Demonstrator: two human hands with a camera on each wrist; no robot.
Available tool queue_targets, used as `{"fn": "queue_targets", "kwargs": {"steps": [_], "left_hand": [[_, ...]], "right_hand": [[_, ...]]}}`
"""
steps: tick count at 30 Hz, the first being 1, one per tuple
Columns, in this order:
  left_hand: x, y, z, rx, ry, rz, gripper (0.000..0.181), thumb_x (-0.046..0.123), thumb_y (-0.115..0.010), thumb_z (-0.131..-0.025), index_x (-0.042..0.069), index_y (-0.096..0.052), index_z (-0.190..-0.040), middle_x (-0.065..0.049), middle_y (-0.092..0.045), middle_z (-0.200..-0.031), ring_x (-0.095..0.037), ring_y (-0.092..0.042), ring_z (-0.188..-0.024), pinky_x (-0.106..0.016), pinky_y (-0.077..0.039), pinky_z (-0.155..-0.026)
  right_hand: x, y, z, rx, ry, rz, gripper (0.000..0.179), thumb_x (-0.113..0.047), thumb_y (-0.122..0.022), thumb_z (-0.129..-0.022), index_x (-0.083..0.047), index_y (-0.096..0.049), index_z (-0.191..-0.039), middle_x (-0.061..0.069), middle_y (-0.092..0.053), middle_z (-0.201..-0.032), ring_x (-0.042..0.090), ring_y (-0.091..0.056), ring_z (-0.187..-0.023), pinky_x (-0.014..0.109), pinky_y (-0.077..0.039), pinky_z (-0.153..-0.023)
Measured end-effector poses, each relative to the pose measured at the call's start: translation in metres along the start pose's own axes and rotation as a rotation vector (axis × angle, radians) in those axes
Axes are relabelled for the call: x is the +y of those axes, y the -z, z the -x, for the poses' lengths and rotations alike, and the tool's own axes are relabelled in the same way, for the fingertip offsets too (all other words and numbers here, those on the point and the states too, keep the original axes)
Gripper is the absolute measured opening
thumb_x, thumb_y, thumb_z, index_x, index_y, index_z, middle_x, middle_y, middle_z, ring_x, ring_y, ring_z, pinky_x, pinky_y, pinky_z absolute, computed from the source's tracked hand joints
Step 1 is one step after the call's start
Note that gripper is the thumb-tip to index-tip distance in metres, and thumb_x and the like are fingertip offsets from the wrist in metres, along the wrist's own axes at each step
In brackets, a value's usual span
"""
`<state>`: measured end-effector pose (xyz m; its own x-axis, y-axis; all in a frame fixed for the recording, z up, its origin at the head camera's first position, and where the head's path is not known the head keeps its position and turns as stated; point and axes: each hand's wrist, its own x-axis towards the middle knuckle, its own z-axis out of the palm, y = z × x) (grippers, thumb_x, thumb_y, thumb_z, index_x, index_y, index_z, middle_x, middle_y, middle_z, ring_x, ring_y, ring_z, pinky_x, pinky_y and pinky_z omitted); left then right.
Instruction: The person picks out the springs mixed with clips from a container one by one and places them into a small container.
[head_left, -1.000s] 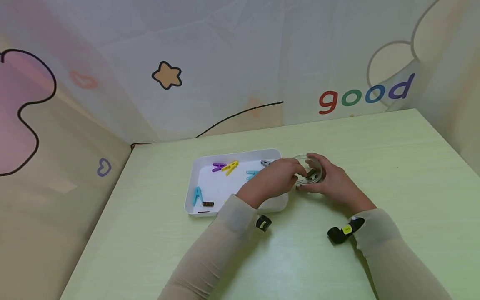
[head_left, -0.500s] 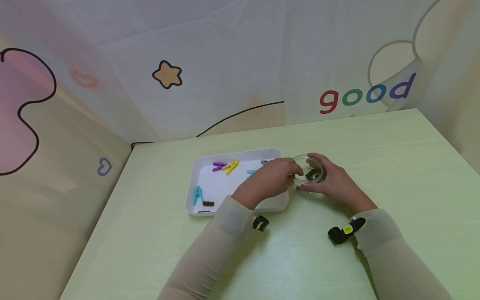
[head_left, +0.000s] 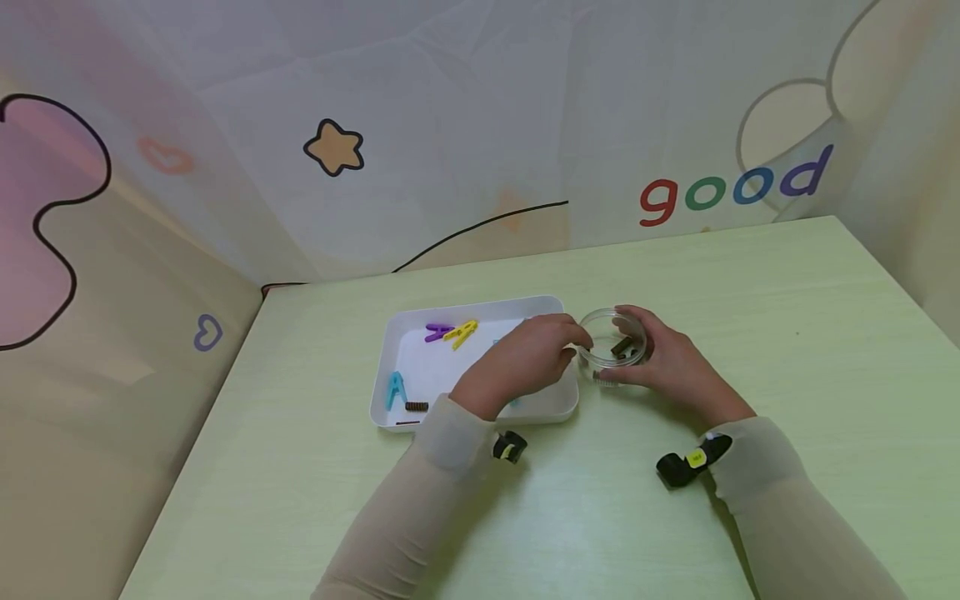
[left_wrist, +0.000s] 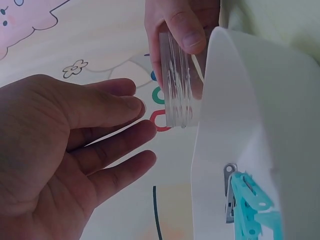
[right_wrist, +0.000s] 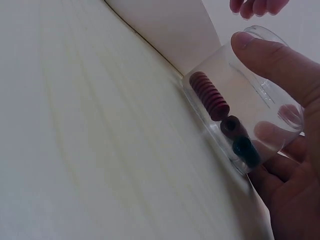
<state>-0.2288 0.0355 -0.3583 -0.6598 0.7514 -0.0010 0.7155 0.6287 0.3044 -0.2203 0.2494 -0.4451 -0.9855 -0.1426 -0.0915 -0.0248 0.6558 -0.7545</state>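
Observation:
My right hand [head_left: 678,375] grips a clear jar [right_wrist: 237,82] from its right side, thumb across the wall near the mouth. Inside lie a dark red spring [right_wrist: 210,96], a dark hollow piece [right_wrist: 231,126] and a dark green piece [right_wrist: 247,151]. Just left of the jar's rim is my left hand [head_left: 525,358], over the right part of a white tray [head_left: 442,371]. Its fingers are loosely bent, with nothing visible between them in the left wrist view. Below it in the tray are a grey clip [left_wrist: 229,192] and light blue clothespins [left_wrist: 252,200], mostly hidden in the head view.
Also in the tray are a purple clothespin [head_left: 438,332], a yellow clothespin [head_left: 461,333], a blue clothespin [head_left: 395,389], a brown spring [head_left: 416,407] and a thin dark red strip [head_left: 407,422]. A printed cloth [head_left: 465,125] stands behind the pale green table [head_left: 570,517].
My left hand has come out of the jar's mouth and moved left over the tray. My right hand and the jar have stayed in place.

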Motion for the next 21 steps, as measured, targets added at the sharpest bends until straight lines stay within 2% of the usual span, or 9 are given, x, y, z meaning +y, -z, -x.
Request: {"fn": "queue_targets", "kwargs": {"steps": [13,21], "left_hand": [[-0.009,0.004,0.01,0.004,0.023,0.009,0.029,0.007,-0.049,-0.09,0.017,-0.065,-0.113,0.002,-0.063,-0.108,-0.009,-0.056,-0.1,-0.022,-0.045,-0.091],[-0.014,0.006,0.016,0.008,0.036,-0.019,0.025,0.011,-0.051,-0.09,0.013,-0.064,-0.111,0.002,-0.063,-0.108,-0.01,-0.056,-0.102,-0.023,-0.045,-0.092]], "right_hand": [[0.0,0.0,0.0,-0.001,0.003,0.008,0.1,-0.062,-0.072,-0.06,-0.034,-0.02,-0.141,0.003,-0.04,-0.141,0.029,-0.037,-0.128,0.057,-0.032,-0.1],[-0.002,0.002,0.0,-0.013,0.003,0.03,0.104,-0.064,-0.07,-0.06,-0.032,-0.018,-0.143,0.008,-0.037,-0.142,0.033,-0.035,-0.128,0.058,-0.031,-0.1]]}}
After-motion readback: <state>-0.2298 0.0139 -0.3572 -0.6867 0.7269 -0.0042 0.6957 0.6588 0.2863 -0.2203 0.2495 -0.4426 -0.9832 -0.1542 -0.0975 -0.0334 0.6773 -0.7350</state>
